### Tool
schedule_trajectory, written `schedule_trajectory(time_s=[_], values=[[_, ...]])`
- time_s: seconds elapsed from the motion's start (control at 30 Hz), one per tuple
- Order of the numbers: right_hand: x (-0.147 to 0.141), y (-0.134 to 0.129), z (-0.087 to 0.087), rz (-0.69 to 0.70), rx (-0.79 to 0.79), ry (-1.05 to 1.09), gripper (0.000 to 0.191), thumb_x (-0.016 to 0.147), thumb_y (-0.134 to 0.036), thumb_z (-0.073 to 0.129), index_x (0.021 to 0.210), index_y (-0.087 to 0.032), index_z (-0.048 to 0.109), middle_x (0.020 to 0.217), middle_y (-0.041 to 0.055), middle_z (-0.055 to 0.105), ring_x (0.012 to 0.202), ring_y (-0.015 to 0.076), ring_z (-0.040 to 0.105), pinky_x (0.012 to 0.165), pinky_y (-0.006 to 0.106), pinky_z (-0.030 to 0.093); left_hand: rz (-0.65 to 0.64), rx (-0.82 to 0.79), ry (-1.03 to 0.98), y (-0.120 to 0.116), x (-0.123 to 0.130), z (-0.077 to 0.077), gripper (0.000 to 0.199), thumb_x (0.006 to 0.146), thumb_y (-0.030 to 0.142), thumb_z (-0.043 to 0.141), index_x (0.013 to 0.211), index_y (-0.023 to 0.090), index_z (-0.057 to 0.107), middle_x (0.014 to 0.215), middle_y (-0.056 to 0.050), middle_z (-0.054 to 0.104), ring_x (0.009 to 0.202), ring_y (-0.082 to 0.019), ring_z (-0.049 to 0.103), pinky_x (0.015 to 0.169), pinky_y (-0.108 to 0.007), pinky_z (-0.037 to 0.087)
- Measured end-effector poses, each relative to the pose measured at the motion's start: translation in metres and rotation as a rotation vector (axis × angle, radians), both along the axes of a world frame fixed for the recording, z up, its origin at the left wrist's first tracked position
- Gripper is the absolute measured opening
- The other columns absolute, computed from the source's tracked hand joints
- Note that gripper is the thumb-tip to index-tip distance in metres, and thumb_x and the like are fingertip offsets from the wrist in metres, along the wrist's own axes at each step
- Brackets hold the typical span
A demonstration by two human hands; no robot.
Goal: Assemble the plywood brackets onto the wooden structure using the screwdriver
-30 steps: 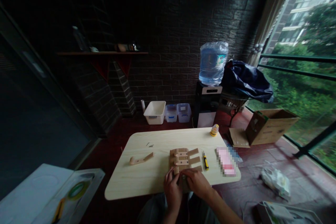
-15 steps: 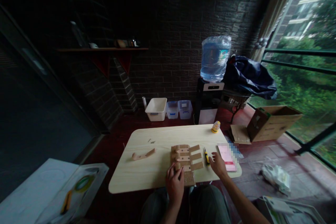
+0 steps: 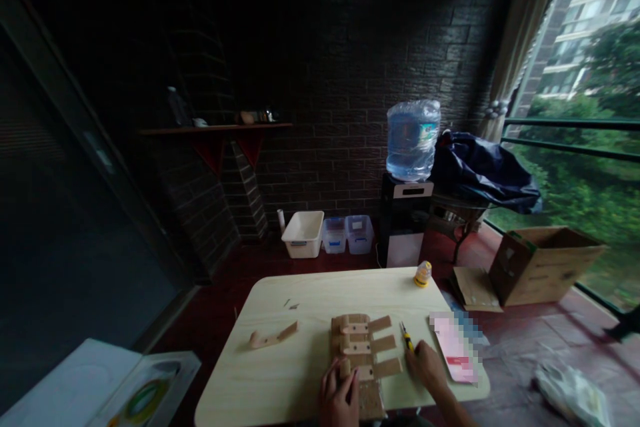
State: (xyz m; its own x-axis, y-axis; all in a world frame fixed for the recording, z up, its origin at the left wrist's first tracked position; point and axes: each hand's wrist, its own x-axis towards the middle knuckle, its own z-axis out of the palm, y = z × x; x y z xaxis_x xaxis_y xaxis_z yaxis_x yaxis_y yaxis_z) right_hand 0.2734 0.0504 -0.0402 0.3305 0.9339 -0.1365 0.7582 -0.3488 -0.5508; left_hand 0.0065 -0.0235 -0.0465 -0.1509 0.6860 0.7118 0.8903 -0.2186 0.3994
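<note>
On the table point(image 3: 285, 380) lies a brown cardboard piece point(image 3: 371, 400) with several strips fastened across it and their ends sticking out to the right. My left hand point(image 3: 340, 395) is at its lower left, fingers closed around the nearest strip's rolled end. To the right, my right hand point(image 3: 425, 365) has its fingers curled at the handle of a yellow and black screwdriver point(image 3: 407, 337), whose tip points away. A separate curled cardboard strip point(image 3: 274, 336) rests on the left of the table.
A small yellow-based bottle point(image 3: 423, 275) stands at the far right corner, and a pink sheet point(image 3: 454, 350) lies at the right edge. Beyond are bins point(image 3: 304, 235), a water dispenser point(image 3: 406, 220) and a cardboard box point(image 3: 543, 267).
My right hand has gone from spread fingers beside the screwdriver to curled fingers at its handle. My left hand stays at the cardboard. The whole view has shifted, with the table lower.
</note>
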Motion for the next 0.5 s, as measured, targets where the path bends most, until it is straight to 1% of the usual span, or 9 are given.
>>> schedule_trajectory(time_s=[0.07,0.13,0.2,0.3,0.33,0.4,0.5], values=[[0.003,-0.004,0.001,0.001,0.039,0.057,0.024,0.083,-0.045,0.056,0.070,-0.025,0.059,0.081,0.0170,0.076,0.081,0.0345,0.075,0.068,0.040,0.051,-0.002,-0.006,0.016,-0.002,0.000,0.004,0.025,0.096,0.036,0.057,0.098,0.034,0.082,0.119,-0.009,0.074,0.107,-0.026,0.069,0.085,-0.040,0.062],[0.007,-0.008,0.005,-0.024,0.091,0.136,0.029,0.083,-0.050,0.052,0.070,-0.025,0.058,0.078,0.0151,0.076,0.079,0.0331,0.075,0.069,0.039,0.051,-0.013,-0.035,0.026,-0.005,0.001,0.011,0.025,0.097,0.037,0.057,0.099,0.034,0.082,0.119,-0.008,0.074,0.108,-0.026,0.069,0.086,-0.041,0.062],[0.010,-0.011,0.011,-0.054,0.147,0.258,0.033,0.083,-0.056,0.050,0.074,-0.025,0.058,0.080,0.0134,0.076,0.081,0.0315,0.076,0.069,0.038,0.052,-0.026,-0.047,0.024,-0.007,0.001,0.015,0.025,0.097,0.037,0.057,0.102,0.034,0.081,0.118,-0.009,0.074,0.109,-0.026,0.068,0.087,-0.041,0.061],[0.014,-0.013,0.023,-0.049,0.190,0.500,0.042,0.084,-0.065,0.047,0.084,-0.024,0.058,0.082,0.0109,0.076,0.078,0.0292,0.076,0.064,0.035,0.053,-0.026,-0.021,0.023,-0.006,-0.001,0.013,0.024,0.097,0.036,0.058,0.099,0.034,0.082,0.120,-0.009,0.073,0.110,-0.025,0.068,0.088,-0.040,0.061],[0.015,-0.014,0.030,-0.034,0.205,0.567,0.046,0.084,-0.068,0.047,0.088,-0.024,0.058,0.083,0.0102,0.075,0.077,0.0286,0.076,0.062,0.035,0.053,-0.026,-0.011,0.024,-0.005,-0.001,0.011,0.024,0.097,0.036,0.058,0.099,0.034,0.082,0.119,-0.009,0.073,0.109,-0.025,0.068,0.088,-0.040,0.061],[0.013,-0.017,0.050,0.005,0.259,0.634,0.051,0.084,-0.072,0.048,0.094,-0.022,0.057,0.085,0.0095,0.075,0.078,0.0274,0.075,0.062,0.034,0.054,-0.034,-0.002,0.029,-0.004,-0.002,0.009,0.024,0.097,0.036,0.058,0.099,0.034,0.082,0.117,-0.009,0.074,0.109,-0.025,0.068,0.088,-0.040,0.061],[0.006,-0.026,0.090,0.099,0.354,0.633,0.055,0.084,-0.074,0.051,0.097,-0.021,0.058,0.084,0.0075,0.073,0.074,0.0248,0.073,0.062,0.034,0.053,-0.043,0.001,0.034,-0.005,-0.002,0.012,0.026,0.097,0.038,0.057,0.099,0.033,0.082,0.114,-0.010,0.075,0.107,-0.026,0.069,0.087,-0.040,0.061]])
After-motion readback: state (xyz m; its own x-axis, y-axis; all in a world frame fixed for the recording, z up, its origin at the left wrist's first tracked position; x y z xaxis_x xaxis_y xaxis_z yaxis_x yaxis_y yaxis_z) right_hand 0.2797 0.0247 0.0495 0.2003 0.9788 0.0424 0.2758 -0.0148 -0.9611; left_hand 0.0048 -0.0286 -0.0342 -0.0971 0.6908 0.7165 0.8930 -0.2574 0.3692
